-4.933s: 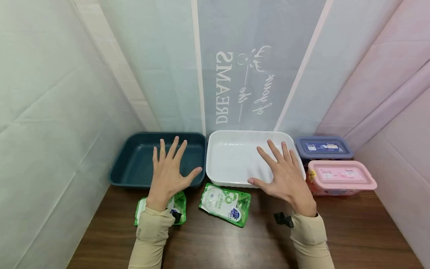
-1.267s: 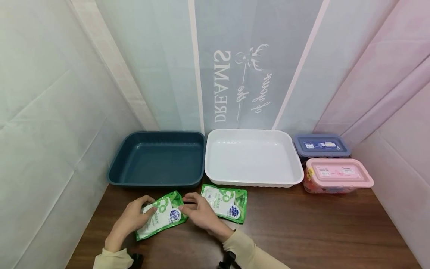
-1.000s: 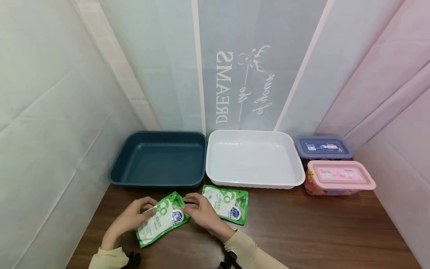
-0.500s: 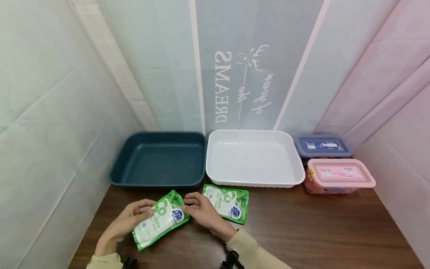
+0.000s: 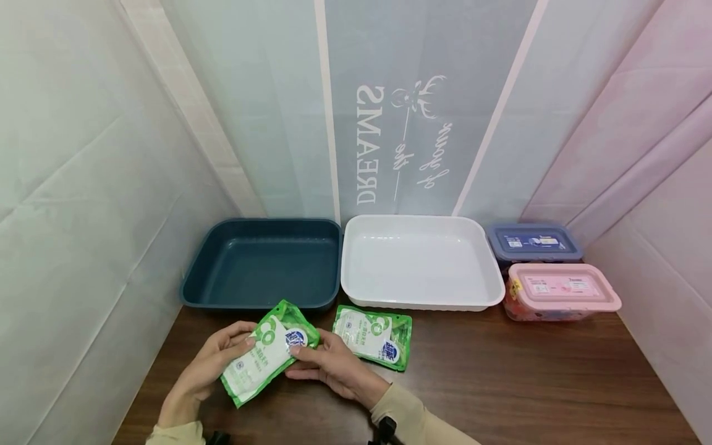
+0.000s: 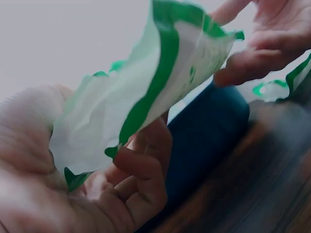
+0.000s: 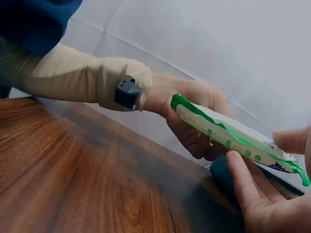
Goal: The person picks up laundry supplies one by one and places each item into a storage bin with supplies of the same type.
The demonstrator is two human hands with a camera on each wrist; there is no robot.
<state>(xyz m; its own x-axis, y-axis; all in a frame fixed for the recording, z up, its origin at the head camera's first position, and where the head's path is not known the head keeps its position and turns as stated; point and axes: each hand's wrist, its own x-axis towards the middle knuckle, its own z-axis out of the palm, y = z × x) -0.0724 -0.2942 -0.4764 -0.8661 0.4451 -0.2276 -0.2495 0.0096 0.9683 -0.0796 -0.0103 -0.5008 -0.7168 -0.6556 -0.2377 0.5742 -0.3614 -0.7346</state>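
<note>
A green-and-white plastic pouch (image 5: 268, 352) with a blue logo is held in front of the dark teal tray, tilted with its far end raised toward the tray. My left hand (image 5: 208, 364) grips its left side, thumb on the front face and fingers behind. My right hand (image 5: 339, 368) holds the right edge, thumb on top near the logo and fingers underneath. In the right wrist view the pouch (image 7: 228, 136) is seen edge-on above the wooden table, between both hands. A second matching pouch (image 5: 367, 334) lies flat on the table just beyond my right hand.
The dark teal tray (image 5: 258, 306) and a white tray (image 5: 423, 305) stand side by side against the back curtain. At the right are a blue-lidded box (image 5: 534, 242) and a pink-lidded box (image 5: 564, 289). Fabric walls flank the wooden table (image 5: 500, 383).
Both hands came down from over the trays to the left pouch. It has since been raised and tilted, and my right hand has shifted its hold, thumb now on the front face.
</note>
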